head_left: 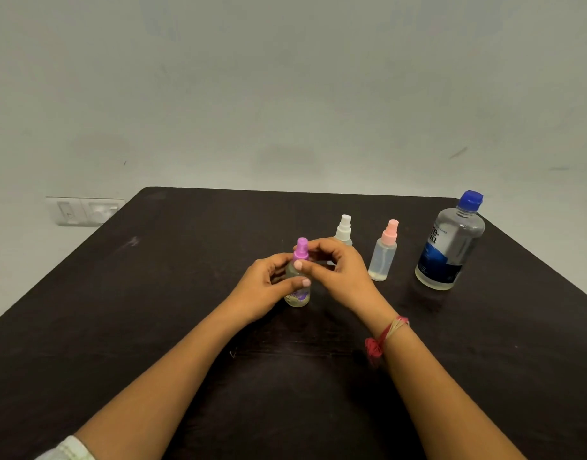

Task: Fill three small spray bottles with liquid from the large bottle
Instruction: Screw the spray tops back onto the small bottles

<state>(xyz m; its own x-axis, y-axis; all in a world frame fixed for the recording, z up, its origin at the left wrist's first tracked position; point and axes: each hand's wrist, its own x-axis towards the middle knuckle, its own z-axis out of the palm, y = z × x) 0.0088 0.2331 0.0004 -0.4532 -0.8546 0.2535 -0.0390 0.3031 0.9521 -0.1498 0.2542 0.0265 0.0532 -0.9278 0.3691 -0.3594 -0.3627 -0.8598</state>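
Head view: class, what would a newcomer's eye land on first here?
Both hands meet mid-table: the left hand grips the purple-capped spray bottle while the right hand pinches its top. Far right stands the large blue-capped bottle, with the pink-capped bottle and white-capped bottle between.

The right hand hides most of the white-capped bottle; its contents are unseen.

The nearest spray bottle is upright at the middle of the counter, between the left hand, which grips its body, and the right hand, whose fingers pinch its top. Just behind the right hand stands a second spray bottle. To the right of that and slightly nearer stands a third spray bottle. Farthest right, near the counter's edge, stands the large bottle. A switch plate sits on the wall beside the counter's far left corner.
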